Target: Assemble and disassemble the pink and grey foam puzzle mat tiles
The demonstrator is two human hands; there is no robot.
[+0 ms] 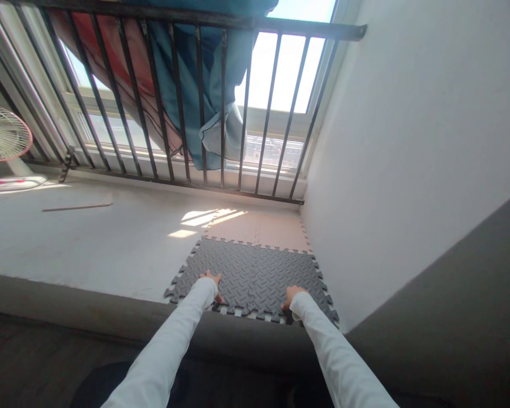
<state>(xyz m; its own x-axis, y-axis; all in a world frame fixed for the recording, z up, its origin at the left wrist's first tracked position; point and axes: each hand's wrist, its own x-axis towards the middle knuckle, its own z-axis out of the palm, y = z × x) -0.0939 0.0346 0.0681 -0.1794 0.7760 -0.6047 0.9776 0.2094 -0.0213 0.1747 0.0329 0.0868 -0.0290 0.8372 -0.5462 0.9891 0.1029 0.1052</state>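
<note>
Dark grey interlocking foam mats (246,269) with a raised tread pattern lie joined on a pale ledge. My left hand (211,283) rests on the left part of the grey mats near the front edge, its fingers spread. Toward the right front edge, my right hand (294,294) touches the mat with its thumb apart from the fingers; the sleeve hides some of it. Behind the grey pieces, pinkish-beige foam mats (259,226) meet them along the toothed seam and reach back toward the railing.
A black metal railing (182,181) runs along the window, with blue and red cloth (233,73) hanging behind it. On the left are a fan (2,136) and a thin stick (77,208). A white wall (386,141) borders the mats. The ledge (110,249) drops at its front.
</note>
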